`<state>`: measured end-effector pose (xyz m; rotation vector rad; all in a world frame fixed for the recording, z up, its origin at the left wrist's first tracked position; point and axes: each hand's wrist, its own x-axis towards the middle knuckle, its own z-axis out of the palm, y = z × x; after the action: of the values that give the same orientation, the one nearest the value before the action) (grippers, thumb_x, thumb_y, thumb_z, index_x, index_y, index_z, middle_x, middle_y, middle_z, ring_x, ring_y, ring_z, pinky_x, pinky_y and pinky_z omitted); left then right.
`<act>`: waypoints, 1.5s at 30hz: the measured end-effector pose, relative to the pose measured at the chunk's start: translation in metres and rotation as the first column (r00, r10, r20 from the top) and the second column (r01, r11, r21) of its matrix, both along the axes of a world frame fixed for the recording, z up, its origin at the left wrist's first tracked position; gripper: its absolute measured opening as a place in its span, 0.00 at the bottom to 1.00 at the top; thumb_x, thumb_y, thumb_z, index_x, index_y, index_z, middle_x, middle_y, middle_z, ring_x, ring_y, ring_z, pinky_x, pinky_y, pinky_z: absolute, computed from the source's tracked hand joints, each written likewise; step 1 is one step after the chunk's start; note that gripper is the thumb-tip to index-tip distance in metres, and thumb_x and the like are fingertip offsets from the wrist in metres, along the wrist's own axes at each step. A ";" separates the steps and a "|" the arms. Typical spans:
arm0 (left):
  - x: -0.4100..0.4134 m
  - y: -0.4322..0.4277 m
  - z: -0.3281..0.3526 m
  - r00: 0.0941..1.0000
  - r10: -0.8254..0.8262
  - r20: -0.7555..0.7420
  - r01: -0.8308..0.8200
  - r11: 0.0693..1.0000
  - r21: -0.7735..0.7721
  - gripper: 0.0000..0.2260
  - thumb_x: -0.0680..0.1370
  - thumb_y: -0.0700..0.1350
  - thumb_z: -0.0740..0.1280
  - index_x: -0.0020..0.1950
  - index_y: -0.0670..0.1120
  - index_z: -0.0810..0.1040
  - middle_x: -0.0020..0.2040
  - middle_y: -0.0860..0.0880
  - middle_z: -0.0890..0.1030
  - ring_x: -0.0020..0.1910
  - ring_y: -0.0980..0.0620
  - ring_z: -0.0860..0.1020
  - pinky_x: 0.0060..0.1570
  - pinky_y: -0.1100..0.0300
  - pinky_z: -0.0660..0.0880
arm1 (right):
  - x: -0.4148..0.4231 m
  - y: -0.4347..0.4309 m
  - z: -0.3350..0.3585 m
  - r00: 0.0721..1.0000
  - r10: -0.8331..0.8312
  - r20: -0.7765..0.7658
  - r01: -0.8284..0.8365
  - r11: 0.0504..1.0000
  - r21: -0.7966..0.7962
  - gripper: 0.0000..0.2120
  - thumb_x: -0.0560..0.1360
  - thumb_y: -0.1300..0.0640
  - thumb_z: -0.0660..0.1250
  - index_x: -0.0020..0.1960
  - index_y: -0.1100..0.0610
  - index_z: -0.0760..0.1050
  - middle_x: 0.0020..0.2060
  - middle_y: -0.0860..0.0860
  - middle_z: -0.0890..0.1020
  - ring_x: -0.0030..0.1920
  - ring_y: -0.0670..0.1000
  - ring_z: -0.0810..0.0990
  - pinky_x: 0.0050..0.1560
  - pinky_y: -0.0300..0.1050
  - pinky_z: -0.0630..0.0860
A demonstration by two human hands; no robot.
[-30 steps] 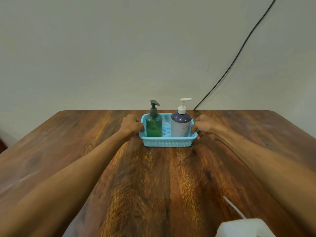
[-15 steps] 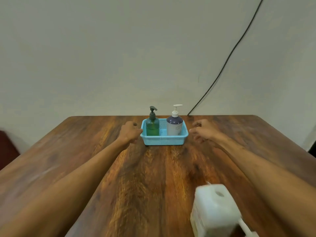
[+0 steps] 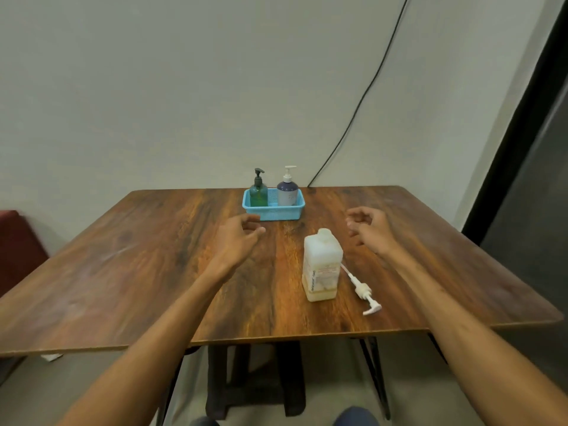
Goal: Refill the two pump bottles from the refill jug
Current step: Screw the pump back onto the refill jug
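A green pump bottle [image 3: 258,193] and a purple-and-white pump bottle [image 3: 287,192] stand upright in a light blue basket [image 3: 273,213] at the far middle of the wooden table [image 3: 147,262]. The white refill jug [image 3: 321,267] stands uncapped nearer to me, right of centre. A loose white pump head [image 3: 362,290] lies beside it on the right. My left hand [image 3: 238,239] hovers empty over the table left of the jug, fingers loosely curled. My right hand [image 3: 367,230] hovers empty to the jug's right, fingers apart.
A black cable [image 3: 362,96] runs down the wall to the table's far edge. A dark red seat [image 3: 15,244] is at the left. A dark panel [image 3: 528,149] stands at the right. The table's near edge and its legs show below.
Both hands have let go of the basket and drawn back toward me. The view has pulled back, so the whole jug, the pump head and the table's near edge now show.
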<state>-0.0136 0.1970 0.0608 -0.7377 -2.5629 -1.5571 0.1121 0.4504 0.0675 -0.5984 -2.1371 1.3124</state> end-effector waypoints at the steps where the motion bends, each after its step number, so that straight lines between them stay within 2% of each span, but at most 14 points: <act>1: 0.011 0.000 -0.004 1.000 -0.017 0.004 0.017 1.000 0.008 0.18 0.78 0.44 0.71 0.68 0.47 0.77 0.58 0.50 0.82 0.53 0.55 0.81 0.55 0.53 0.81 | 0.009 -0.002 -0.005 1.000 -0.012 -0.006 0.012 1.000 0.005 0.12 0.79 0.68 0.65 0.62 0.63 0.77 0.51 0.57 0.81 0.45 0.53 0.80 0.34 0.36 0.76; 2: 0.025 0.000 -0.007 0.999 -0.038 0.009 0.038 0.999 0.008 0.18 0.78 0.43 0.71 0.68 0.46 0.76 0.59 0.49 0.81 0.54 0.55 0.81 0.56 0.55 0.81 | 0.020 -0.003 -0.011 1.000 -0.022 0.002 0.022 1.000 0.015 0.12 0.79 0.68 0.65 0.62 0.64 0.77 0.51 0.58 0.81 0.47 0.54 0.80 0.36 0.36 0.77; 5: 0.056 0.007 -0.017 0.994 -0.105 0.028 0.105 0.994 0.023 0.20 0.77 0.42 0.71 0.70 0.46 0.75 0.62 0.48 0.80 0.56 0.54 0.80 0.55 0.59 0.79 | 0.045 -0.004 -0.033 0.995 -0.032 0.093 0.026 0.997 0.068 0.11 0.78 0.65 0.68 0.60 0.61 0.78 0.52 0.55 0.81 0.54 0.54 0.81 0.52 0.47 0.80; 6: 0.062 0.011 -0.020 0.992 -0.119 0.040 0.118 0.993 0.024 0.22 0.77 0.42 0.72 0.70 0.47 0.74 0.63 0.48 0.80 0.56 0.54 0.80 0.55 0.59 0.79 | 0.050 -0.004 -0.040 0.990 -0.031 0.137 0.018 0.995 0.097 0.12 0.77 0.64 0.70 0.60 0.60 0.79 0.52 0.54 0.82 0.54 0.53 0.81 0.54 0.48 0.80; 10: 0.076 0.031 -0.031 0.985 -0.160 0.067 0.159 0.987 0.012 0.31 0.73 0.44 0.77 0.74 0.48 0.70 0.68 0.47 0.76 0.62 0.50 0.78 0.60 0.52 0.78 | 0.061 -0.007 -0.063 0.951 -0.074 0.301 0.002 0.973 0.233 0.13 0.75 0.57 0.74 0.58 0.58 0.80 0.50 0.52 0.82 0.49 0.49 0.80 0.49 0.45 0.79; 14: 0.077 0.051 -0.043 0.983 -0.173 0.064 0.174 0.985 -0.009 0.42 0.68 0.47 0.80 0.78 0.49 0.63 0.74 0.47 0.71 0.70 0.47 0.73 0.67 0.44 0.73 | 0.062 -0.011 -0.078 0.926 -0.105 0.363 -0.010 0.953 0.301 0.08 0.75 0.55 0.75 0.48 0.56 0.77 0.40 0.48 0.79 0.36 0.44 0.78 0.29 0.32 0.68; 16: 0.075 0.059 -0.048 0.978 -0.194 0.071 0.194 0.981 0.009 0.45 0.67 0.49 0.81 0.79 0.50 0.61 0.76 0.48 0.69 0.72 0.47 0.70 0.69 0.41 0.71 | 0.060 -0.009 -0.087 0.917 -0.128 0.379 0.001 0.948 0.317 0.10 0.73 0.53 0.76 0.45 0.54 0.76 0.41 0.48 0.79 0.37 0.45 0.79 0.30 0.34 0.70; 19: 0.070 0.068 -0.056 0.978 -0.201 0.062 0.200 0.979 0.033 0.48 0.65 0.52 0.82 0.79 0.51 0.59 0.76 0.49 0.69 0.72 0.48 0.70 0.68 0.42 0.71 | 0.058 -0.006 -0.101 0.905 -0.160 0.394 0.011 0.935 0.353 0.15 0.68 0.50 0.79 0.46 0.50 0.75 0.45 0.46 0.78 0.42 0.46 0.79 0.39 0.42 0.79; 22: 0.067 0.074 -0.063 0.977 -0.209 0.050 0.206 0.976 0.070 0.48 0.65 0.56 0.81 0.78 0.53 0.60 0.75 0.51 0.70 0.71 0.50 0.71 0.67 0.43 0.73 | 0.060 -0.006 -0.111 0.916 -0.198 0.348 0.043 0.912 0.408 0.15 0.68 0.52 0.79 0.45 0.48 0.73 0.43 0.45 0.79 0.40 0.46 0.79 0.38 0.48 0.82; 27: 0.062 0.078 -0.068 0.970 -0.241 0.012 0.238 0.963 0.124 0.38 0.68 0.52 0.80 0.74 0.56 0.65 0.70 0.52 0.74 0.66 0.52 0.75 0.60 0.48 0.79 | 0.071 -0.009 -0.090 0.947 -0.228 0.228 0.143 0.931 0.336 0.12 0.71 0.61 0.77 0.44 0.51 0.73 0.39 0.46 0.80 0.36 0.46 0.80 0.33 0.45 0.81; 32: 0.059 0.077 -0.071 0.962 -0.273 -0.002 0.270 0.952 0.145 0.36 0.69 0.51 0.79 0.73 0.56 0.66 0.69 0.53 0.75 0.64 0.54 0.75 0.58 0.56 0.77 | 0.088 -0.006 -0.027 0.972 -0.236 0.002 0.227 0.937 0.264 0.09 0.68 0.58 0.78 0.44 0.51 0.79 0.39 0.48 0.82 0.35 0.49 0.79 0.33 0.48 0.77; 36: 0.058 0.076 -0.073 0.958 -0.287 0.008 0.281 0.944 0.173 0.36 0.70 0.50 0.79 0.74 0.54 0.66 0.70 0.54 0.74 0.66 0.54 0.75 0.60 0.52 0.78 | 0.107 -0.013 0.047 0.973 -0.198 -0.122 0.223 0.940 0.258 0.08 0.68 0.57 0.77 0.45 0.50 0.82 0.41 0.50 0.84 0.43 0.51 0.83 0.43 0.52 0.83; 41: 0.057 0.078 -0.074 0.956 -0.292 0.017 0.284 0.939 0.192 0.37 0.70 0.47 0.79 0.76 0.51 0.66 0.70 0.52 0.74 0.66 0.53 0.74 0.62 0.49 0.77 | 0.115 -0.028 0.113 0.987 -0.078 -0.139 0.122 0.930 0.347 0.11 0.66 0.58 0.75 0.47 0.47 0.83 0.45 0.50 0.84 0.49 0.49 0.83 0.43 0.40 0.78; 45: 0.057 0.078 -0.075 0.955 -0.297 0.014 0.288 0.937 0.198 0.36 0.70 0.46 0.79 0.75 0.52 0.67 0.69 0.53 0.74 0.66 0.53 0.74 0.62 0.50 0.77 | 0.111 -0.041 0.139 0.994 -0.017 -0.106 0.062 0.899 0.434 0.10 0.65 0.58 0.75 0.45 0.48 0.82 0.40 0.49 0.84 0.43 0.49 0.83 0.41 0.42 0.78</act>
<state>0.0434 0.2752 -0.0139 -1.1139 -2.3667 -1.8935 0.2227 0.4095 0.2065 -0.3754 -2.2215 0.7765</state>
